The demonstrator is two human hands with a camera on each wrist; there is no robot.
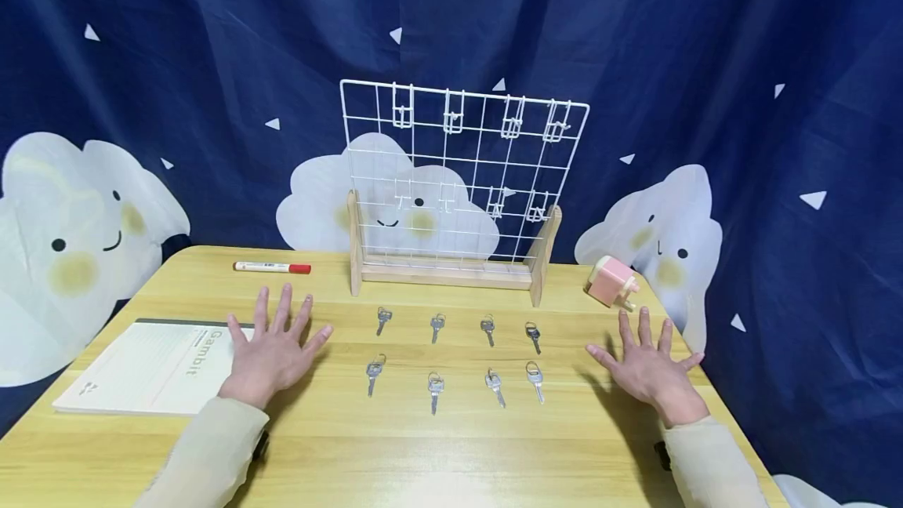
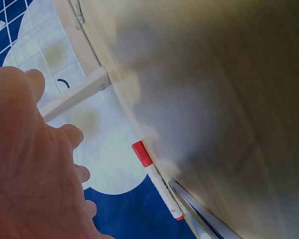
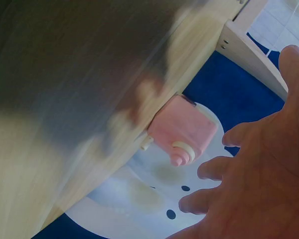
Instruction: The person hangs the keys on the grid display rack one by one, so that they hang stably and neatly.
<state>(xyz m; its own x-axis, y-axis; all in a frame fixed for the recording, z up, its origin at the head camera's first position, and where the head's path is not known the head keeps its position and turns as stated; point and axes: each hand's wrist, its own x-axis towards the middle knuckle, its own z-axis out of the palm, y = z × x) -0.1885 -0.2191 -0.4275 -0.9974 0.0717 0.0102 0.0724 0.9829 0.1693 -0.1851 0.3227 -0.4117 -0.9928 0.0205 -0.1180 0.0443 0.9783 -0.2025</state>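
My left hand (image 1: 275, 359) is held over the wooden table with its fingers spread, beside a notebook (image 1: 169, 367) with "Gambit" printed on it. On the opposite side my right hand (image 1: 652, 371) is spread too, holding nothing, just in front of a pink pencil sharpener-like box (image 1: 612, 282). Between the hands lie several metal keys with rings, in a back row (image 1: 437, 326) and a front row (image 1: 435, 394). Behind them stands a white wire grid rack on a wooden base (image 1: 447, 276), with several wire hooks (image 1: 453, 122) hung on it.
A marker with a red cap (image 1: 299, 268) lies near the table's back left edge. Close behind the table (image 1: 451, 453) hangs a dark blue curtain (image 1: 233, 85) with white clouds. The pink box (image 3: 182, 124) sits near the right edge.
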